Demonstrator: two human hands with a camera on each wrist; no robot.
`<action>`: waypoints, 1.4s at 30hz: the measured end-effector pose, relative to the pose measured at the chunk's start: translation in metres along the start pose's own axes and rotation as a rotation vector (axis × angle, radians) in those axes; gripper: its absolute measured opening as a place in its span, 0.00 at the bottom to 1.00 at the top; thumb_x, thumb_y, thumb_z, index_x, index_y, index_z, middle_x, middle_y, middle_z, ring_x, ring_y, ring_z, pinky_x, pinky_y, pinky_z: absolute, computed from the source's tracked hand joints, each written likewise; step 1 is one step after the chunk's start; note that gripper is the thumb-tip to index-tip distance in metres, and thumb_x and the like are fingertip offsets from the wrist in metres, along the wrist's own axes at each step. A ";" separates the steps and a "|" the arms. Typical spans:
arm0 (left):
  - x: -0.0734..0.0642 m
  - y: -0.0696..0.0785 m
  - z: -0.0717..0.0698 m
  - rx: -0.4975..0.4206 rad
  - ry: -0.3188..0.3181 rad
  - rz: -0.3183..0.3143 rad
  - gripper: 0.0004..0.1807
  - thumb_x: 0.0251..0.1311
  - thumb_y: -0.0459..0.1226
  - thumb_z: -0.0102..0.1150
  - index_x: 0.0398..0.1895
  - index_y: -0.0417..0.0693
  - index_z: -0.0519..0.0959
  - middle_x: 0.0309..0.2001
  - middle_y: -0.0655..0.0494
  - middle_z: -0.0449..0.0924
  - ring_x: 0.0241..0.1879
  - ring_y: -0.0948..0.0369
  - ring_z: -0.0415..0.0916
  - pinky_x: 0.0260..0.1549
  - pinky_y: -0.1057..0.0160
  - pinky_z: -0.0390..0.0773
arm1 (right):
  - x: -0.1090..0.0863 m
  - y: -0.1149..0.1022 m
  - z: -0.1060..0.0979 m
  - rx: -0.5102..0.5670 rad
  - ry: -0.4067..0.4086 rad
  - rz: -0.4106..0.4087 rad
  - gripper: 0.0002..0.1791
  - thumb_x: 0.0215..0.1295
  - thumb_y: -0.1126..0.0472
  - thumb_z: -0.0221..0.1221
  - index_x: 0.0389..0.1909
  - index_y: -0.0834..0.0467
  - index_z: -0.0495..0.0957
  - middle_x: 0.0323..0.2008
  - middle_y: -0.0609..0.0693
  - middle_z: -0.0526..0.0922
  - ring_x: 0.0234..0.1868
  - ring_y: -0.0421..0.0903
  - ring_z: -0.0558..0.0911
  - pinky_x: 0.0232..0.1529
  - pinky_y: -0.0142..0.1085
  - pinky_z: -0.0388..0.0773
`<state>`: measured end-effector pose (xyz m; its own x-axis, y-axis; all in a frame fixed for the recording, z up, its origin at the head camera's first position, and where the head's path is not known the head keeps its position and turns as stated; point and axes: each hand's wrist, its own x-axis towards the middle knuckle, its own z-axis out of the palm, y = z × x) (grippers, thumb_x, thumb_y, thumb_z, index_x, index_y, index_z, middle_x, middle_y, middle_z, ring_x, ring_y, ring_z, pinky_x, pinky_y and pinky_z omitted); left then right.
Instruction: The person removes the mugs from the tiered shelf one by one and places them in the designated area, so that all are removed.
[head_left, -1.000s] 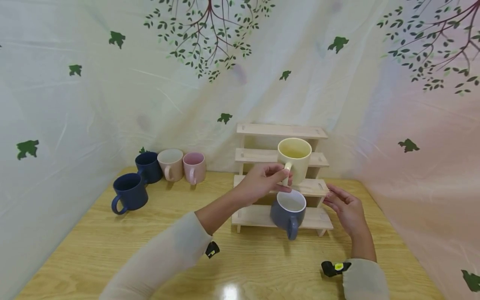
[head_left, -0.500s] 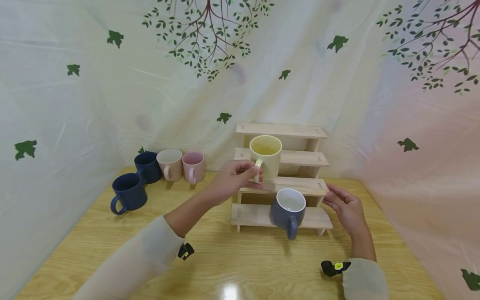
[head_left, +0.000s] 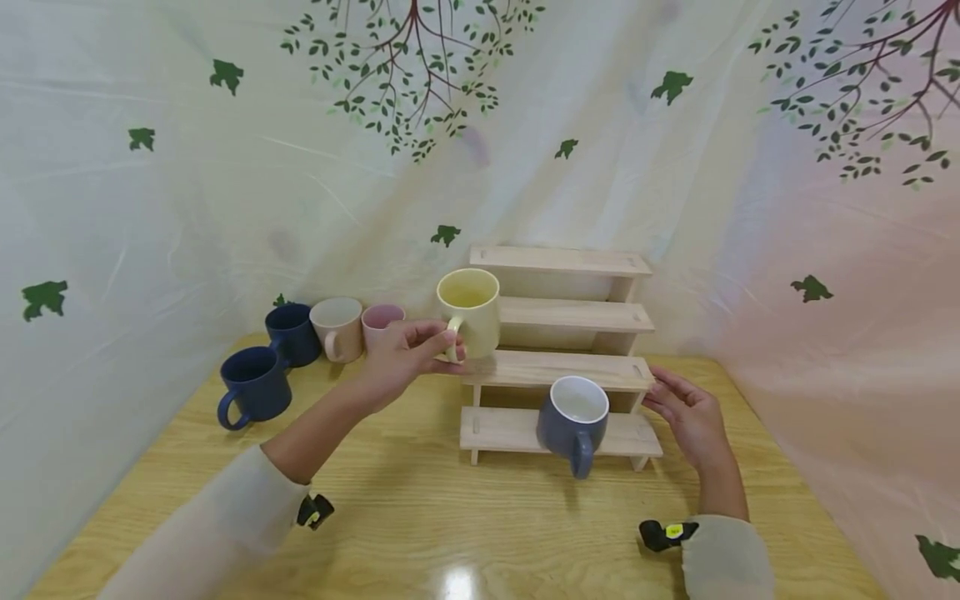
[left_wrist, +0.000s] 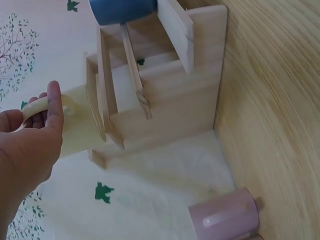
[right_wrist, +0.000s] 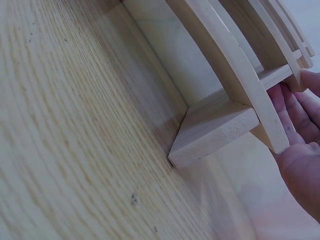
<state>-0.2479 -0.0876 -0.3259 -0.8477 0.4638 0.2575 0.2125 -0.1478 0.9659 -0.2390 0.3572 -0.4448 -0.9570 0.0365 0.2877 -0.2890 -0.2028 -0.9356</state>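
My left hand [head_left: 405,358] grips a pale yellow mug [head_left: 480,321] by its handle. The mug is upright, in front of the left end of the wooden step shelf [head_left: 573,367]; in the left wrist view, the yellow mug [left_wrist: 82,122] overlaps the shelf's upper steps. My right hand [head_left: 693,417] is at the shelf's right side, with thumb and fingers holding the end of the second step from the bottom. On the lowest step stands a grey-blue mug [head_left: 566,429] with a white inside, its handle facing the front.
At the back left of the wood-grain table [head_left: 420,508] stand two navy mugs [head_left: 258,387], a beige mug [head_left: 337,329] and a pink mug [head_left: 382,317], the last partly behind my left hand. A leaf-print curtain [head_left: 337,208] hangs behind and at both sides.
My left hand has carried the yellow mug leftward, from over the shelf's middle steps to its left end. My right hand has stayed at the shelf's right side.
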 end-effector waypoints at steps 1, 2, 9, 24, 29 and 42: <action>-0.002 0.001 -0.004 0.007 0.000 -0.001 0.14 0.76 0.33 0.54 0.45 0.24 0.76 0.40 0.41 0.80 0.45 0.51 0.82 0.52 0.48 0.84 | 0.000 0.000 0.000 0.001 0.000 -0.002 0.24 0.74 0.71 0.56 0.67 0.78 0.67 0.49 0.47 0.87 0.46 0.41 0.87 0.52 0.36 0.84; -0.005 0.002 -0.008 0.015 0.002 0.004 0.14 0.76 0.34 0.54 0.45 0.24 0.76 0.41 0.40 0.79 0.45 0.51 0.82 0.52 0.48 0.84 | 0.000 0.000 0.000 0.002 0.000 -0.004 0.24 0.74 0.72 0.56 0.66 0.78 0.67 0.49 0.48 0.87 0.46 0.41 0.87 0.52 0.36 0.84; -0.022 0.004 -0.036 0.063 0.019 -0.003 0.16 0.77 0.35 0.53 0.47 0.24 0.76 0.43 0.38 0.77 0.48 0.47 0.81 0.52 0.48 0.84 | 0.000 -0.001 0.002 -0.006 0.008 -0.015 0.24 0.75 0.73 0.55 0.66 0.81 0.65 0.50 0.48 0.86 0.46 0.41 0.87 0.52 0.37 0.84; -0.061 -0.023 -0.087 0.172 0.094 -0.112 0.21 0.78 0.40 0.53 0.51 0.22 0.75 0.44 0.39 0.77 0.48 0.53 0.82 0.51 0.51 0.84 | 0.000 -0.002 0.002 -0.015 0.012 -0.006 0.23 0.74 0.73 0.56 0.66 0.79 0.67 0.49 0.48 0.87 0.46 0.41 0.87 0.52 0.37 0.84; -0.072 -0.029 -0.104 0.184 0.112 -0.154 0.23 0.78 0.41 0.52 0.52 0.21 0.74 0.44 0.39 0.77 0.48 0.54 0.82 0.52 0.52 0.84 | -0.001 -0.002 0.002 -0.018 0.011 -0.010 0.23 0.74 0.72 0.56 0.66 0.79 0.67 0.49 0.48 0.87 0.46 0.41 0.87 0.51 0.36 0.84; -0.090 -0.043 -0.136 0.199 0.164 -0.204 0.23 0.78 0.41 0.52 0.52 0.20 0.73 0.43 0.42 0.78 0.47 0.55 0.82 0.50 0.53 0.85 | 0.000 -0.002 0.001 -0.025 0.008 -0.001 0.26 0.74 0.71 0.56 0.67 0.81 0.64 0.50 0.47 0.86 0.47 0.40 0.87 0.52 0.36 0.83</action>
<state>-0.2473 -0.2417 -0.3942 -0.9463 0.3167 0.0656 0.1069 0.1149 0.9876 -0.2386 0.3567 -0.4432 -0.9569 0.0447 0.2868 -0.2902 -0.1778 -0.9403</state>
